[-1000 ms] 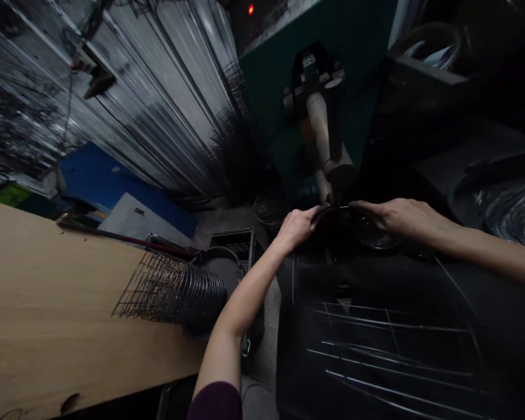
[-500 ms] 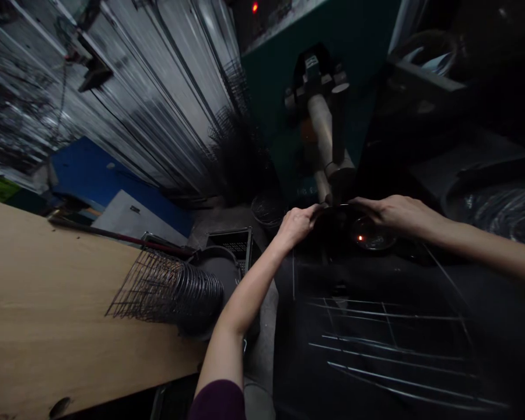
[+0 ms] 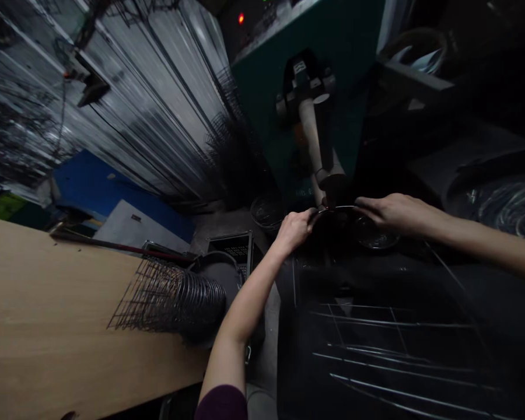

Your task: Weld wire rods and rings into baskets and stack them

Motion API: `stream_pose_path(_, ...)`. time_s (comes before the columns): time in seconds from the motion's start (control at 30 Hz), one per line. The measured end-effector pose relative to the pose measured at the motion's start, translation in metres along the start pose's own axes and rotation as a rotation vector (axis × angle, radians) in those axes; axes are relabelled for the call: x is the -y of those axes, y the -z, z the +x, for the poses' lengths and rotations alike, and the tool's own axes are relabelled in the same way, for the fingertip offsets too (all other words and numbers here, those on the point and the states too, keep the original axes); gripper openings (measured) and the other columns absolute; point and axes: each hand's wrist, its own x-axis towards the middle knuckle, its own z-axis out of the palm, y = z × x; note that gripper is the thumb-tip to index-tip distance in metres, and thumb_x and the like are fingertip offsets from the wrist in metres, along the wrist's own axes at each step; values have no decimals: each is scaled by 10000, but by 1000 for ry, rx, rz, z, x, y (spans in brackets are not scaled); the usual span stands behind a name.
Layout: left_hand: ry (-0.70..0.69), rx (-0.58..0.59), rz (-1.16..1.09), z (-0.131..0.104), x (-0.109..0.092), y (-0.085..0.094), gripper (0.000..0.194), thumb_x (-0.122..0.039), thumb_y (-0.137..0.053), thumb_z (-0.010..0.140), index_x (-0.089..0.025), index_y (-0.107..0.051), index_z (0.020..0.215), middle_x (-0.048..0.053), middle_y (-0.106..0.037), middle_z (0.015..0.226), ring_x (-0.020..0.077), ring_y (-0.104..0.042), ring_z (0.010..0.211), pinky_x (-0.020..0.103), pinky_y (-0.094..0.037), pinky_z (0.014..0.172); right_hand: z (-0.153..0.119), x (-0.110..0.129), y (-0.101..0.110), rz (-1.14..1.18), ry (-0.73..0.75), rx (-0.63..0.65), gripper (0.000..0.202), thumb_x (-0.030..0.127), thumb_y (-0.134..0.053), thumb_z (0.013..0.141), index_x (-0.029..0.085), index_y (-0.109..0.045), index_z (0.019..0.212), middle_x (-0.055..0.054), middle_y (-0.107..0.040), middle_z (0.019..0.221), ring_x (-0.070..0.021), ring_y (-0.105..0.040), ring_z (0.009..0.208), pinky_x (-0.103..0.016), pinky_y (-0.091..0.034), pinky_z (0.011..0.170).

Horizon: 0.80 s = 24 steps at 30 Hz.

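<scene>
Both hands were up at the machine: the left hand (image 3: 294, 228) pinched one end of a curved wire ring (image 3: 338, 207), fingers closed on it, and the right hand (image 3: 391, 211) gripped the other side, fingers wrapped over the rim. The ring sat right under the tip of the machine's arm (image 3: 315, 140), just touching or nearly so; in that gloom I could not tell which. By my reckoning the piece was in place at the tip and the joining was not finished, since both hands held it there. Below them lay a dark bench (image 3: 420, 280) with a wire grid (image 3: 389, 344) flat on it. To the left a wooden table (image 3: 48, 315) carried a wire basket (image 3: 157, 294) lying on its side. Behind stood long bundles of steel rods (image 3: 157, 111), a blue panel (image 3: 96, 184), and the green machine body (image 3: 341, 35) with a red lamp (image 3: 241, 18) glowing.
</scene>
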Motion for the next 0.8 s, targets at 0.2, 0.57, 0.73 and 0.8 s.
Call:
stream_pose_path(0.2, 8, -33, -24, -6, 4, 3, 323, -371, -409, 981, -218, -676, 1078, 56, -729, 883, 164, -667, 779, 216, -419, 694, -2, 11, 8, 10, 27, 67, 594, 544, -198, 972, 193, -559, 1287, -147, -671, 991, -281, -647, 862, -332, -440, 673)
stream_pose_path(0.57, 7, -70, -90, -5, 7, 5, 247, -297, -467, 958, -218, -688, 1034, 49, -721, 839, 158, -661, 778, 198, -418, 684, -15, 1, 34, 300, 94, 209, 459, 447, -284, 986, 206, -667, 1066, -61, -683, 924, -181, -640, 833, -265, -467, 732)
stream_pose_path(0.73, 48, -134, -140, -15, -8, 8, 227, -274, -493, 946, -178, -684, 1023, 63, -707, 837, 163, -643, 755, 222, -431, 710, -45, -8, 36, 355, -18, 238, 370, 363, -393, 977, 147, -679, 1066, -64, -684, 945, -167, -619, 830, -263, -449, 750)
stream_pose_path(0.8, 30, -212, -292, -36, -10, 12, 239, -299, -498, 945, -186, -681, 1048, 69, -711, 943, 162, -646, 859, 238, -453, 814, -62, -3, 29, 369, -33, 95, 340, 315, -418, 977, 118, -659, 1116, -69, -676, 934, -146, -595, 802, -257, -427, 758)
